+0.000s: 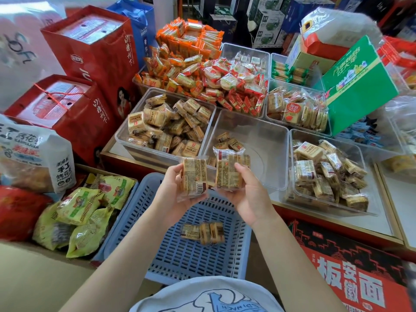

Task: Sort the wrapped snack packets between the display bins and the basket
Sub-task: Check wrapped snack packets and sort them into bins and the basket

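My left hand (172,194) grips a clear-wrapped tan snack packet (194,177), label side up, above the blue slotted basket (144,212). My right hand (249,192) holds a second, similar packet (227,171) beside it, thumb across the wrapper. Both packets hover over the basket's far rim, just in front of the middle clear bin (265,145), which contains a few packets (228,141). A small cluster of packets (203,233) lies on the basket floor. Fuller clear bins of the same tan packets sit to the left (166,124) and right (326,174).
Orange and red snack heaps (202,70) fill the rear bins. Red gift boxes (94,64) stand at left, a green carton (358,86) at right. A cardboard box of yellow-green bags (85,215) sits left of the basket. A black-and-red carton (351,273) lies at lower right.
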The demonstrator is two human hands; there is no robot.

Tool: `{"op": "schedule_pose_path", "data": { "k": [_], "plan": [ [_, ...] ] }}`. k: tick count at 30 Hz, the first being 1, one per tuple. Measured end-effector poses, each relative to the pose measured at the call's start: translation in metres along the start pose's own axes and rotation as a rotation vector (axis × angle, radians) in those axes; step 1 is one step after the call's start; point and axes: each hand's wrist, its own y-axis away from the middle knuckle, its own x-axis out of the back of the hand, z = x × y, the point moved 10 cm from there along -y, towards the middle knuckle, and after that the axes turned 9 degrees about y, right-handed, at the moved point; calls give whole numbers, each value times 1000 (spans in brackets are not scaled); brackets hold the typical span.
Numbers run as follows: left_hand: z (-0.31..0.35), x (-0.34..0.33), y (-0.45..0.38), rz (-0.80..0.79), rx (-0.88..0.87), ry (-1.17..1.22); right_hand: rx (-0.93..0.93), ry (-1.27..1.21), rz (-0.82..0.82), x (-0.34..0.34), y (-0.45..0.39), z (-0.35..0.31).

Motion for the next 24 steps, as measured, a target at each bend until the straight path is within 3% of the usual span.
{"op": "schedule_pose_path", "data": {
  "k": [13,18,21,24],
  "plan": [
    [-21,-20,-37,136,-42,-314,-29,345,4,21,-28,5],
    [-30,-67,-62,17,-13,-473,-43,367,-49,40,-48,-2],
    [-21,-90,-85,-50,-93,-653,-70,351,-20,64,-72,-5],
    [9,-81,-117,52,-390,-1198,-131,357,92,98,-105,-1]
  ]
}}
